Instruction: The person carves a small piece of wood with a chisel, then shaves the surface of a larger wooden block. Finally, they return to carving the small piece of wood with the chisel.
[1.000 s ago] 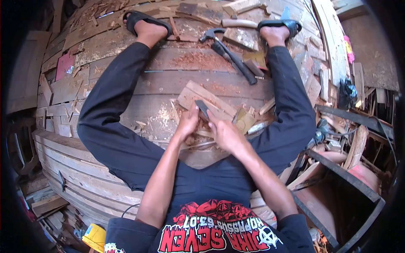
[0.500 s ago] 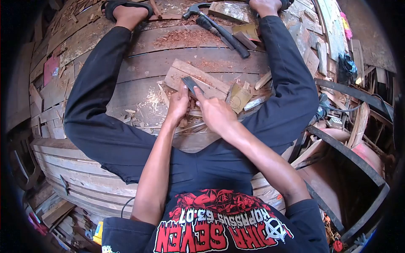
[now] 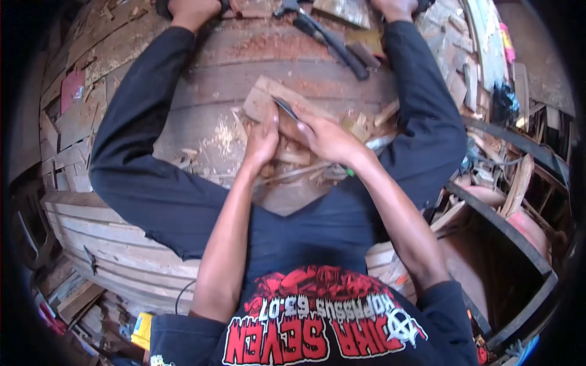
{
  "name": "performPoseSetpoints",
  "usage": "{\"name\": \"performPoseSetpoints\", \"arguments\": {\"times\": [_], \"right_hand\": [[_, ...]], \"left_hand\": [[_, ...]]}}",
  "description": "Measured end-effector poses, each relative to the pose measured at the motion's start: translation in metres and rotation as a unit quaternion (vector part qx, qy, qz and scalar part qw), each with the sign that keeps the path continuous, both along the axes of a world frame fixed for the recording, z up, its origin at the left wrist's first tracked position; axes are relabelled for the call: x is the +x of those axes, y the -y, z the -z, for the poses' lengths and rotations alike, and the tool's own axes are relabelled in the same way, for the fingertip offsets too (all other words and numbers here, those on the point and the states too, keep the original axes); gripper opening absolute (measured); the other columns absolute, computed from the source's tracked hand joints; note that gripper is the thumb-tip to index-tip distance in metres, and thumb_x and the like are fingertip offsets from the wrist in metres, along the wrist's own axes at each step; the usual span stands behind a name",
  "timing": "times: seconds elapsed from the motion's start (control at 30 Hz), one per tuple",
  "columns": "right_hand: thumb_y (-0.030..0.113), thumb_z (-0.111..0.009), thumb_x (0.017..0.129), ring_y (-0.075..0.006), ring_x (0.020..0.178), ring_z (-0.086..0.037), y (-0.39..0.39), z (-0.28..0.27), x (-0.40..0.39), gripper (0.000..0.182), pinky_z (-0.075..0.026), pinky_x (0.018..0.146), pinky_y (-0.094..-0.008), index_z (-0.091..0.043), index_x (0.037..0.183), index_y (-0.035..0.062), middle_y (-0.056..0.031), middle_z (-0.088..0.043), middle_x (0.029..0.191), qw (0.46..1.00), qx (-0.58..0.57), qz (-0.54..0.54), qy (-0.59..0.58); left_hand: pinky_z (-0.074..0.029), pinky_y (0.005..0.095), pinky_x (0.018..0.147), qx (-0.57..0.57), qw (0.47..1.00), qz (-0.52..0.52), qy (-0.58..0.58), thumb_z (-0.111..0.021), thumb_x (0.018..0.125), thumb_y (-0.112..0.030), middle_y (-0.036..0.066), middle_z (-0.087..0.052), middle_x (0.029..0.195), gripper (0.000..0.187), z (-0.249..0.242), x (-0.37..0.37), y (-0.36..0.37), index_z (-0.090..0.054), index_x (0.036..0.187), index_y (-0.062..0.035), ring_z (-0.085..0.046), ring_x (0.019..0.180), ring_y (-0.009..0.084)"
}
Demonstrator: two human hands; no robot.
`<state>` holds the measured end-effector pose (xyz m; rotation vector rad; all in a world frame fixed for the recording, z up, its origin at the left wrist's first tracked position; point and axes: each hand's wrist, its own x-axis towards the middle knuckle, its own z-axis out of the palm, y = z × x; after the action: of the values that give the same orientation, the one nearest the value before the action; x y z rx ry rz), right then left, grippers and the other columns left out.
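Between my hands is a narrow dark flat piece (image 3: 285, 108), tilted, its far end near the wooden board (image 3: 261, 100). My left hand (image 3: 262, 141) is closed at its left side, fingers partly hidden. From the right, my right hand (image 3: 323, 135) grips the dark piece, its fingers wrapped out of sight. The board lies on the plank floor beyond my hands, partly covered by them. Wood offcuts (image 3: 293, 157) and thin strips lie just below my hands, between my legs.
A hammer (image 3: 342, 52) lies near a wood block (image 3: 342, 11) between my feet. Pale shavings (image 3: 224, 139) are scattered left of my hands. A dark-framed box (image 3: 497, 229) stands at the right, and stacked planks (image 3: 116, 235) lie at the left.
My right hand has moved slightly right and turned, and its extended index finger is now drawn in. The dark piece has shifted a little and tilted on edge.
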<state>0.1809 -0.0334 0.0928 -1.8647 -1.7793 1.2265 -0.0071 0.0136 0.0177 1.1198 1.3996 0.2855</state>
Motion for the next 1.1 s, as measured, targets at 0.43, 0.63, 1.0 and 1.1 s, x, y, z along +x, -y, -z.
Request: {"name": "performPoseSetpoints", "arguments": {"times": [0.43,0.63,1.0,1.1], "right_hand": [[0.018,-0.051,0.105,-0.0426,0.128,-0.060,0.018,-0.063,-0.018,0.047,-0.048,0.110,-0.0454,-0.052,0.151,0.0097,-0.0253,-0.061,0.140,0.994,-0.088,0.047,0.034],[0.020,-0.051,0.103,-0.0451,0.105,-0.070,0.026,-0.065,-0.031,0.049,-0.055,0.096,-0.0527,-0.052,0.152,0.0123,-0.0271,-0.072,0.111,0.990,-0.094,0.045,0.098],[0.015,-0.051,0.100,-0.0482,0.092,-0.072,0.021,-0.054,-0.050,0.054,-0.057,0.087,-0.0557,-0.048,0.153,0.0049,-0.0325,-0.072,0.092,0.984,-0.098,0.078,0.127],[0.014,-0.050,0.100,-0.0494,0.095,-0.071,0.020,-0.064,-0.057,0.054,-0.056,0.090,-0.0550,-0.048,0.153,0.0050,-0.0342,-0.071,0.095,0.968,-0.138,0.030,0.209]], "left_hand": [[-0.048,0.0276,0.048,-0.213,0.957,-0.111,0.163,-0.039,0.109,-0.059,0.002,-0.057,0.073,0.058,-0.026,-0.009,0.018,-0.060,0.108,-0.0041,-0.058,0.060,0.0125],[-0.033,0.0289,0.043,-0.174,0.972,-0.102,0.121,-0.043,0.107,-0.061,-0.001,-0.053,0.066,0.059,-0.009,-0.004,0.020,-0.061,0.088,-0.0071,-0.045,0.049,0.0098],[-0.052,0.0440,0.093,0.053,0.998,-0.016,0.005,-0.039,0.112,-0.045,0.027,-0.073,0.111,0.053,0.001,0.009,0.026,-0.063,0.138,-0.0051,-0.072,0.108,0.0362],[-0.051,0.0466,0.097,0.056,0.998,0.020,-0.024,-0.037,0.112,-0.037,0.028,-0.070,0.123,0.047,-0.004,0.010,0.025,-0.055,0.149,-0.0135,-0.067,0.119,0.0426]]}}
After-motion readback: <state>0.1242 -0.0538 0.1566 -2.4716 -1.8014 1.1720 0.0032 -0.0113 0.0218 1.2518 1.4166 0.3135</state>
